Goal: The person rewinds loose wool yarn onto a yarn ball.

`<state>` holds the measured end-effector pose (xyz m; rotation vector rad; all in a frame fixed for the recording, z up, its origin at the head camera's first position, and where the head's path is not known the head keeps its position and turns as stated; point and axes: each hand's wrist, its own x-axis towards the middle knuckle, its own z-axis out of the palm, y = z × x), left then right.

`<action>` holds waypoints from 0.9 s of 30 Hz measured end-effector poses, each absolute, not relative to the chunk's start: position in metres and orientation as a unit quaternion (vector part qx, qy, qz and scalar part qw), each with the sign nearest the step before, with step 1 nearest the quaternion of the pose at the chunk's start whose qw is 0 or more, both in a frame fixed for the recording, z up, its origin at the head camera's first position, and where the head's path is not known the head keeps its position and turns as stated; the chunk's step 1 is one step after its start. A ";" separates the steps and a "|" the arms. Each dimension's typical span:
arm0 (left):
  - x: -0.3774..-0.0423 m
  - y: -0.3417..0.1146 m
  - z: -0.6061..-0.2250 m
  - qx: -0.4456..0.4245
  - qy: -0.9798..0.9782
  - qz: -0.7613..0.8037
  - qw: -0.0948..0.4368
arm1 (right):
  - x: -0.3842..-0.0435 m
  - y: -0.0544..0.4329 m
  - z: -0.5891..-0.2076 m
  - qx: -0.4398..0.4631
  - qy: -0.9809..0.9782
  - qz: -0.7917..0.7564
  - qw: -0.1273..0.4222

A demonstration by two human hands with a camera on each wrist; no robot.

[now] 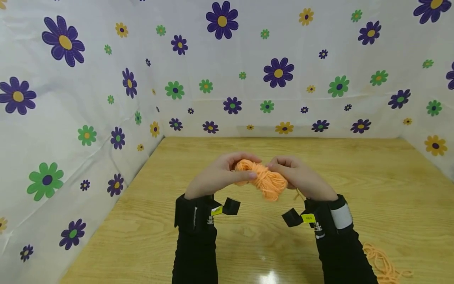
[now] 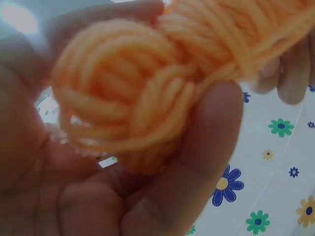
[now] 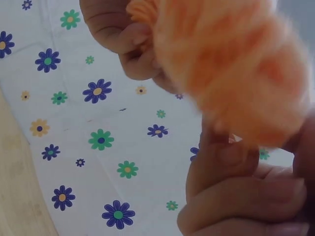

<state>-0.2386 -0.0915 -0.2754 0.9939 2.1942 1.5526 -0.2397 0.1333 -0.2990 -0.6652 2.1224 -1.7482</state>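
A skein of orange yarn (image 1: 264, 180), wound round its middle, is held up over the table in the head view. My left hand (image 1: 221, 173) grips its left end, the thumb laid along the near side. In the left wrist view the looped end of the skein (image 2: 123, 93) sits between thumb and fingers. At the skein's upper right my right hand (image 1: 301, 177) pinches the yarn with curled fingers. The right wrist view has those curled fingers (image 3: 236, 196) under the blurred skein (image 3: 236, 73). A short tan strand (image 1: 299, 194) hangs below the right hand.
A loose tangle of orange yarn (image 1: 384, 266) lies on the wooden table (image 1: 262, 240) at the near right, beside the right sleeve. White flower-print cloth (image 1: 198, 63) stands behind the table and along both sides. Each wrist wears a black strap with a small block.
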 end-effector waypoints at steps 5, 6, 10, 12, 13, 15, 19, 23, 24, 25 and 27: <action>-0.242 -0.089 -0.276 0.336 0.783 0.509 0.122 | -0.239 0.135 -0.296 -0.216 0.744 -0.620 0.123; -0.242 -0.088 -0.277 0.333 0.789 0.502 0.118 | -0.239 0.135 -0.295 -0.214 0.746 -0.620 0.114; -0.243 -0.085 -0.279 0.312 0.808 0.487 0.112 | -0.237 0.135 -0.295 -0.200 0.749 -0.626 0.085; -0.242 -0.084 -0.280 0.298 0.816 0.483 0.111 | -0.235 0.136 -0.294 -0.194 0.751 -0.627 0.077; -0.242 -0.084 -0.281 0.290 0.820 0.480 0.111 | -0.234 0.136 -0.294 -0.192 0.750 -0.628 0.074; -0.242 -0.083 -0.282 0.277 0.829 0.474 0.109 | -0.231 0.135 -0.294 -0.192 0.750 -0.629 0.073; -0.244 -0.081 -0.284 0.256 0.841 0.465 0.100 | -0.227 0.133 -0.291 -0.207 0.745 -0.630 0.069; -0.246 -0.079 -0.286 0.235 0.848 0.466 0.088 | -0.220 0.129 -0.285 -0.233 0.742 -0.625 0.066; -0.246 -0.079 -0.286 0.229 0.849 0.469 0.084 | -0.218 0.128 -0.284 -0.240 0.742 -0.622 0.066; -0.247 -0.079 -0.286 0.222 0.847 0.477 0.081 | -0.217 0.128 -0.283 -0.247 0.743 -0.619 0.066; -0.247 -0.078 -0.287 0.208 0.842 0.493 0.072 | -0.214 0.126 -0.282 -0.260 0.745 -0.611 0.066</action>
